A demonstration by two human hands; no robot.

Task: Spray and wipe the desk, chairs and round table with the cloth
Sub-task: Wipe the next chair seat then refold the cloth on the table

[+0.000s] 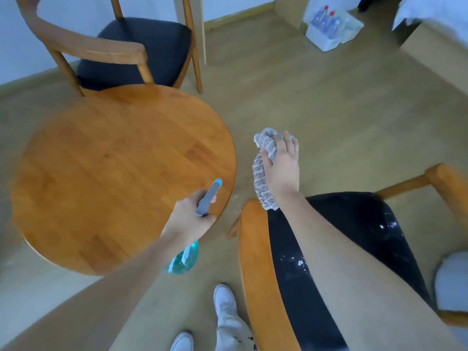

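My left hand (188, 216) grips a blue spray bottle (183, 258) by its grey trigger head, held over the near right edge of the round wooden table (109, 173). The nozzle tip is light blue and points away from me. My right hand (282, 168) holds a bunched grey knitted cloth (262, 178) in the air, just beyond the wooden backrest (255, 262) of the near chair. That chair's black seat (359, 229) carries white spray droplets. My right forearm crosses above the seat.
A second wooden chair (131, 49) with a dark cushion stands behind the table. A white box of water bottles (329, 26) sits on the floor at the far right. My white shoes (224, 300) are on the wooden floor between table and near chair.
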